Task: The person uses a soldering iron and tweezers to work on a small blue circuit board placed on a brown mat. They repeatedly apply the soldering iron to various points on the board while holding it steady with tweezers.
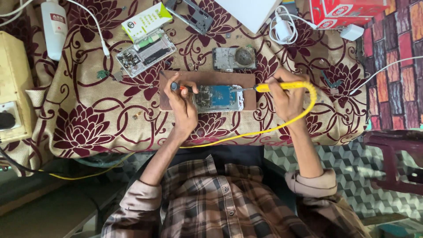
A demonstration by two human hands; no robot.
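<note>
An opened phone with a blue circuit board [219, 98] lies on a brown wooden board [207, 79] in the middle of the patterned cloth. My left hand [182, 105] grips a small dark-handled tool [176, 86] at the phone's left edge. My right hand [288, 98] holds a yellow soldering iron [269, 87]; its metal tip touches the phone's right end. A yellow cord [273, 128] loops from the iron back toward me.
A second opened phone [145, 53] and a green-white box [145, 21] lie at the back left. A metal dish with a sponge [235, 58] sits behind the board. White charger [284, 28], red box [348, 11], white bottle [55, 26], beige device [13, 88] at the left.
</note>
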